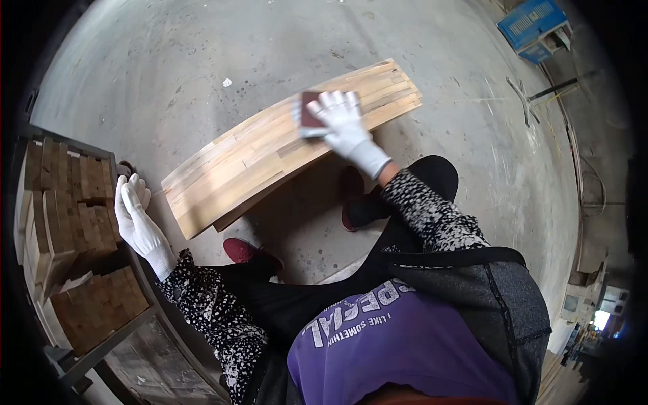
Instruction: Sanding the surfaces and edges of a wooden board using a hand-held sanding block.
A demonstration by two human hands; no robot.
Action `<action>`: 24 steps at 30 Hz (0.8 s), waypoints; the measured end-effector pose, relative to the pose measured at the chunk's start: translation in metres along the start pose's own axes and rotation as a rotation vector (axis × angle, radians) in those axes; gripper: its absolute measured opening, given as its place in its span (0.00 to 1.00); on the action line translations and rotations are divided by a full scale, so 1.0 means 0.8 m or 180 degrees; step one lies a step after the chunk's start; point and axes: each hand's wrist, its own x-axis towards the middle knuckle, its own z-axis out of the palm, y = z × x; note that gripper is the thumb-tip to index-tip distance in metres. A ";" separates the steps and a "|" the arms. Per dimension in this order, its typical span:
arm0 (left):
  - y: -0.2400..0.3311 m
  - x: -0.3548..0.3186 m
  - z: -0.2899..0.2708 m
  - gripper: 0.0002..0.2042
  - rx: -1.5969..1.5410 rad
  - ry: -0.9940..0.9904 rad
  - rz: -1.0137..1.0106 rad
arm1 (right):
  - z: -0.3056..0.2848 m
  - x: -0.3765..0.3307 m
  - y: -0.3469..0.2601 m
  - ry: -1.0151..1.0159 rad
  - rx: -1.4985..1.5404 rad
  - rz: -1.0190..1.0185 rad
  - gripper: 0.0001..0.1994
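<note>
A long board [270, 145] made of glued wooden strips lies slantwise in front of me, raised off the floor on something mostly hidden beneath it. My right hand [343, 128], in a white glove, presses a sanding block [310, 116] with a brown-red face and grey edge against the board's top. Slight blur marks the hand and block. On the left, my gloved left hand [137, 214] is held up with its fingers extended and nothing visible in it. It is apart from the board's left end and beside a metal-framed rack [110, 333].
Stacks of wooden pieces [100, 307] fill the rack at my left. Grey concrete floor [270, 40] surrounds the board. My red shoes [240, 250] stand at its near side. A blue box [533, 27] and a thin metal stand [523, 101] are at the far right.
</note>
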 end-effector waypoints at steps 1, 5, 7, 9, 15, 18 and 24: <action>0.001 0.000 0.000 0.23 0.0021 0.0080 -0.0076 | 0.001 0.005 0.065 -0.0529 -0.0272 0.0373 0.24; 0.006 0.005 -0.003 0.22 0.0120 0.0355 -0.0164 | 0.023 0.024 0.205 -0.1058 -0.1018 0.1782 0.24; 0.005 0.006 -0.004 0.22 0.0107 0.0390 -0.0114 | 0.050 0.042 0.171 -0.0979 -0.1386 0.1753 0.24; 0.002 0.007 -0.006 0.21 0.0009 0.0452 -0.0138 | 0.074 0.069 0.074 -0.0753 -0.0945 0.1523 0.26; -0.001 0.008 -0.005 0.19 -0.0039 0.0391 -0.0119 | 0.038 0.099 -0.313 -0.1094 0.0937 -0.0900 0.29; -0.001 0.008 -0.003 0.18 -0.0134 0.0427 -0.0077 | 0.027 0.101 -0.356 -0.1349 0.1572 -0.1325 0.26; -0.008 0.008 -0.009 0.19 -0.0028 0.0421 -0.0108 | 0.063 0.065 -0.092 0.0082 0.0516 -0.0500 0.27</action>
